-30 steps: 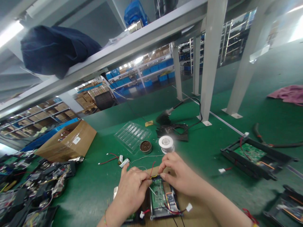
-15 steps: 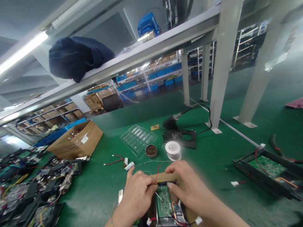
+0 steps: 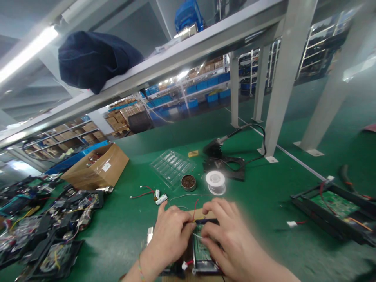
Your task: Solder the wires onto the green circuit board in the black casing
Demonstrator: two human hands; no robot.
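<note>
The label on the cardboard box, left of and beyond both hands, is too small to read. The left hand pinches a yellow wire at the far edge of the circuit board, which lies between the hands. The right hand curls over the board, fingertips at a white wire; whether they grip it, I cannot tell. Both reach forward, backs up.

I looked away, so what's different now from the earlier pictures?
The right hand moved from the far edge of the circuit board toward the wearer, hiding more of the board's right side. Whether it pinches anything is unclear. The left hand stayed at the board's far left corner; the wire spool stayed put.
</note>
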